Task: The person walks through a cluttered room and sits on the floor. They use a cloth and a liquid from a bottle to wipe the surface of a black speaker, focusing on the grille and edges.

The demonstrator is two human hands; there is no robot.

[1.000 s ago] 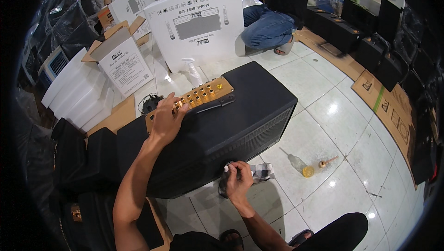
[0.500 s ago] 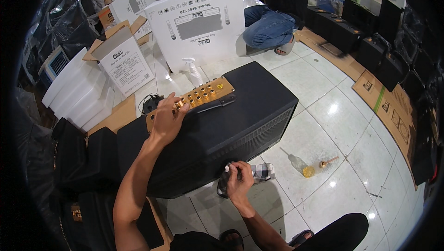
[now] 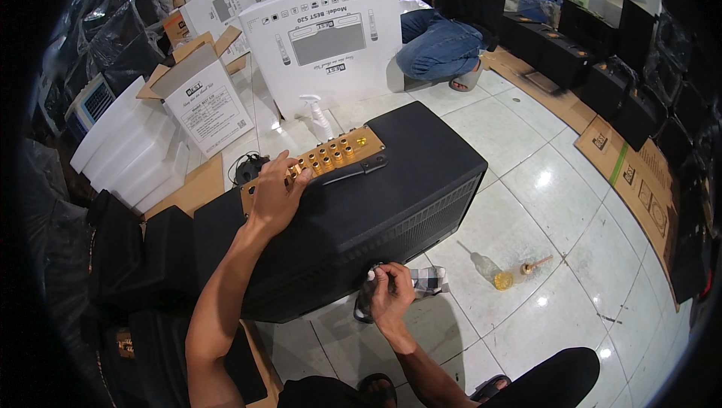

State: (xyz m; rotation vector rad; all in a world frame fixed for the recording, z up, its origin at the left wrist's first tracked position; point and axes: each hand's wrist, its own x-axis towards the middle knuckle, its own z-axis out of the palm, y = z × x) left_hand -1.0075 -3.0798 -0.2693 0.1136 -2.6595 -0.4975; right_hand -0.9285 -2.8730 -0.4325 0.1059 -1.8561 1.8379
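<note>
A large black speaker (image 3: 338,212) lies on the floor before me, with a gold control panel (image 3: 353,146) of several knobs and a black handle strip (image 3: 350,173) along its top. Over the panel's left part rests my left hand (image 3: 277,194), thumb and forefinger apart beside the knobs; its other fingers are partly hidden. My right hand (image 3: 392,299) is closed at the speaker's near lower side, with a checked cloth (image 3: 430,280) bunched in and behind it. Something small and whitish shows at its fingertips, too small to name.
A bottle with yellow liquid (image 3: 503,280) and a brush-like tool (image 3: 535,264) are on the tiles at right. Beyond the speaker stand a white spray bottle (image 3: 316,115), an open carton (image 3: 210,107) and a big white box (image 3: 323,47). A co-worker (image 3: 444,39) crouches behind.
The whole view has shifted very slightly. Both my hands keep their places at the panel and the cloth; the co-worker's arms have moved a little.
</note>
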